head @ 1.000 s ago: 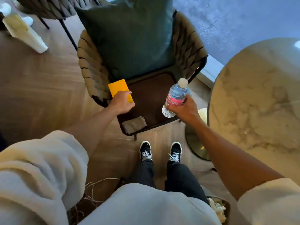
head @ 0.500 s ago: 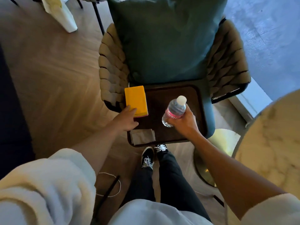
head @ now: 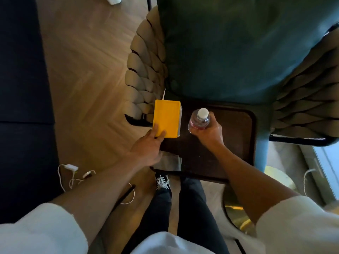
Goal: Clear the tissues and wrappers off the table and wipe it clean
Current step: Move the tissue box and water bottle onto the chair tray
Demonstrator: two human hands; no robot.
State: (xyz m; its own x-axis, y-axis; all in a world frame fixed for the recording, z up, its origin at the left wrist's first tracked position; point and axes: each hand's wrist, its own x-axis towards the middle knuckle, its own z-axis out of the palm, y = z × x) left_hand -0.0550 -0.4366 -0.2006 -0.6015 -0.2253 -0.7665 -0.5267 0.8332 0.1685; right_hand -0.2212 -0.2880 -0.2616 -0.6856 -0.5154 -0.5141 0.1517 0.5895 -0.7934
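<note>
- Landmark for everything here is the dark brown tray [head: 238,143], which sits on the seat of a woven chair [head: 145,74] with a big teal cushion [head: 229,48] leaning on the chair back, just past the tray's far edge.
- Left hand [head: 146,149] is at the tray's left edge, fingers [head: 155,129] straight and lying flat on the near end of a yellow box [head: 167,116]. Looks more like touching than gripping; the thumb is hidden, so can't say for sure.
- The yellow box sits at the tray's far-left corner, partly hanging over the left rim from what I can see.
- Right hand [head: 209,132] is over the middle of the tray, fingers curled round a small clear water bottle [head: 199,119] with a white cap and a pinkish label. Whether the bottle's base is touching the tray, can't tell.
- A folded grey cloth [head: 171,160] lies on the tray's near-left corner, just below the left hand's wrist.
- The table itself is barely in shot: only a gold round base [head: 236,209] shows, near the tray's near-right corner, low on the floor. No tissues or wrappers that I can make out.
- White cable with a charger block [head: 70,167] lies on the wood floor, well left of the tray.
- The person's dark trousers and a black sneaker with white laces [head: 162,181] are right below the tray's near edge.
</note>
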